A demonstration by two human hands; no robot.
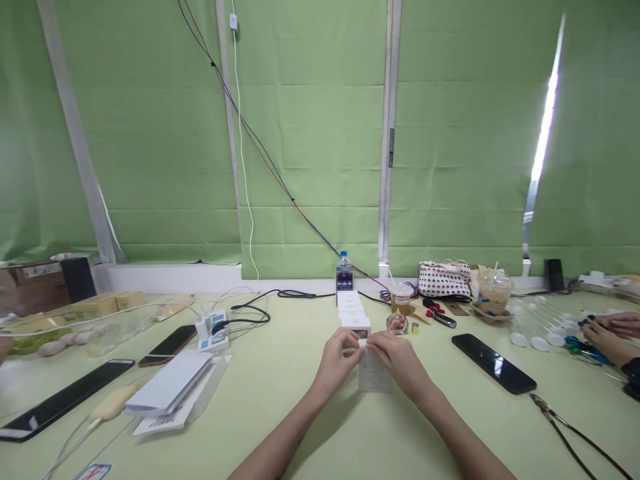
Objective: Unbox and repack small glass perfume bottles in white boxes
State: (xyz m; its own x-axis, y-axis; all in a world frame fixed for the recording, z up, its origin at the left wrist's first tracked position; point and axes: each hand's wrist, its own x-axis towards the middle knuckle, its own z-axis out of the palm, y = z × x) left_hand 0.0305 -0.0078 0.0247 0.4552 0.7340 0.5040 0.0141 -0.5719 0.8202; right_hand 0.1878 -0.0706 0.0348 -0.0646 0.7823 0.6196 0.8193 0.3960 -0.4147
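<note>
In the middle of the table, my left hand (pixel 336 359) pinches the upper edge of a small, flat, whitish sheet (pixel 375 379) between thumb and fingertips. My right hand (pixel 401 360) grips the same edge from the other side, its fingers closed and close to the left ones. The sheet hangs or lies below the fingertips and looks thin; whether it is paper or a plastic bag I cannot tell. Just beyond my fingers stands a row of small white boxes (pixel 352 308), the nearest one showing a dark front.
Behind the boxes is a water bottle (pixel 345 272). To the right lie a small round jar (pixel 397 323), a black phone (pixel 493 363), pliers (pixel 550 408) and another person's hands (pixel 613 335). Folded white papers (pixel 170 383), a power strip (pixel 213 331) and a tablet (pixel 65 399) lie left.
</note>
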